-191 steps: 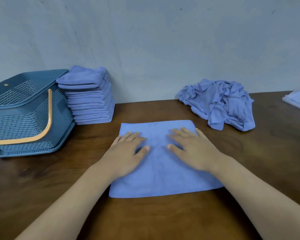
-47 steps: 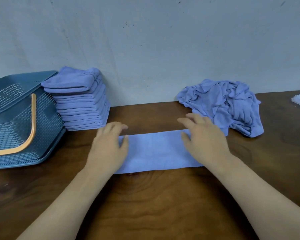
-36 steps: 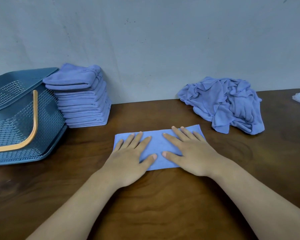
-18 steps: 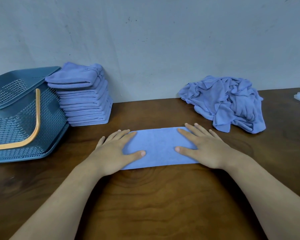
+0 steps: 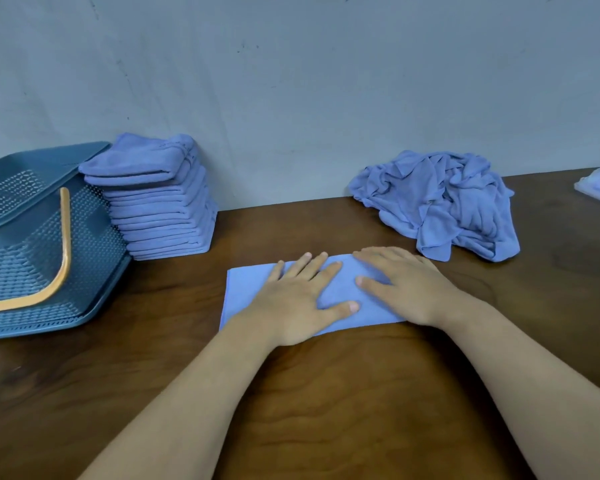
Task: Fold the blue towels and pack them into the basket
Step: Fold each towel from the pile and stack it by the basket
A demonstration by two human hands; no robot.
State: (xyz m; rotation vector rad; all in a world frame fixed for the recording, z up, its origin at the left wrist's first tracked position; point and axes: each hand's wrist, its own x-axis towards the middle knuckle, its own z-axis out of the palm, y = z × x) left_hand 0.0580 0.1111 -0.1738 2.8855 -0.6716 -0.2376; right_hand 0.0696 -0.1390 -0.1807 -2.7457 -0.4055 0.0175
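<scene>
Far left: teal mesh basket (image 5: 94, 244), orange handle. Touching it, a stack of folded towels (image 5: 160, 209) against the wall.

Centre: the towel in work (image 5: 246, 292), a flat strip lying on the wooden table (image 5: 326, 410).

My left hand (image 5: 298, 303) is flat on its middle, fingers straight and spread, gripping nothing. My right hand (image 5: 406, 285) lies flat on the right end, likewise pressing only.

Right: a heap of unfolded towels (image 5: 440, 202).

Judgement: light, limp cloth that creases only under pressure. Best pinched at the 2 corners of a short end, all layers together. Layer count probably 2; my palms hide the edges.
</scene>
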